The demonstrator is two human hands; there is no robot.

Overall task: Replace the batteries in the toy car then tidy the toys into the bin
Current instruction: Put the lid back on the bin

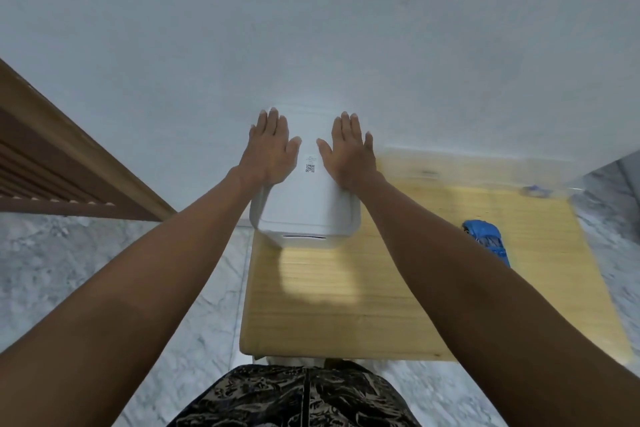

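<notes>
A: In the head view, what is hard to make out?

B: The far right is smeared. A small bluish object at the back edge of the tabletop is too blurred to name. The blue toy car lies on the tabletop's right side, and the right forearm covers its near end, so only part of its body shows. The white bin stands at the back left of the tabletop, against the pale wall; its far edge blends into that wall. A small label with a square code sits on its lid, the print too small to read. I cannot see inside the bin.

A: And the hands?

B: Both arms reach straight forward. The left hand lies flat on the left part of the lid, palm down, fingers together and pointing away, thumb spread toward the middle. The right hand mirrors it on the right part.

A: Is either grip closed on anything?

B: No. Both are spread fully flat, pressing on the lid and wrapped round nothing. The car is well apart from both hands.

A: Anything below?

B: Patterned dark shorts at the bottom edge, cut off, and marbled floor either side.
</notes>
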